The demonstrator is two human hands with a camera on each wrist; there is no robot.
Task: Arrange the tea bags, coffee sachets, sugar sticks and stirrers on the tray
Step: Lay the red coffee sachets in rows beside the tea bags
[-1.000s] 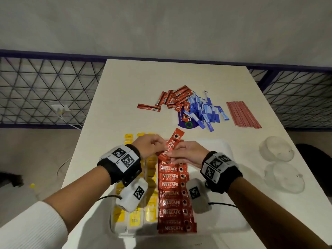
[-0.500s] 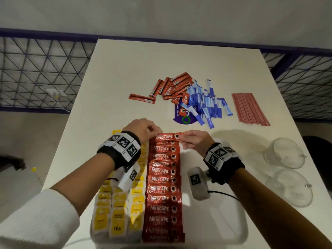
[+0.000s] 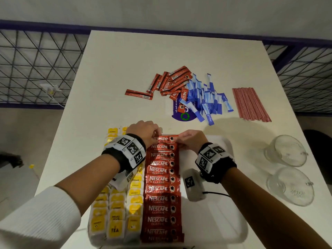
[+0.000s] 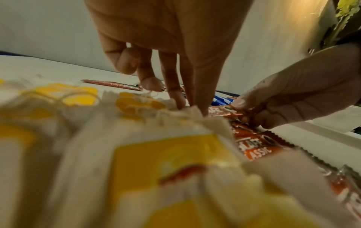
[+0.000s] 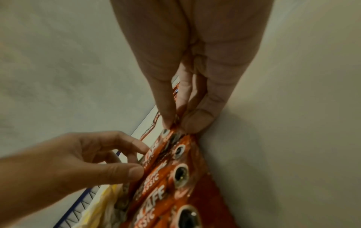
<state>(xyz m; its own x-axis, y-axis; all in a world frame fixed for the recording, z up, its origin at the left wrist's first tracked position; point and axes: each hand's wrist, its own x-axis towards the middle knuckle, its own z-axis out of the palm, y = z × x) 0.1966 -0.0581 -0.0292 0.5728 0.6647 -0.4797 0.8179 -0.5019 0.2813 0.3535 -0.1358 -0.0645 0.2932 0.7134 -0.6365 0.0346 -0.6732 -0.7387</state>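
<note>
Head view: a white tray sits at the near edge of a pale surface. On the tray's left side lie rows of yellow tea bags; beside them, a column of red coffee sachets overlaps from the near rim to the far rim. The left hand and right hand meet at the far end of that column, each holding one end of the top sachet, which lies flat across the column. Toward the far edge of the surface lie a loose pile of red sachets, touching a heap of blue sugar sticks, and, apart to the right, a bundle of red stirrers. Two clear glass cups stand near the right edge.

Left wrist view: the left hand's fingers point down, tips pressing the sachet's left end beside the blurred tea bags. The right hand pinches the other end.

Right wrist view: the right thumb and forefinger pinch the sachet's end. The left hand reaches in, fingertips curled on the sachets.
</note>
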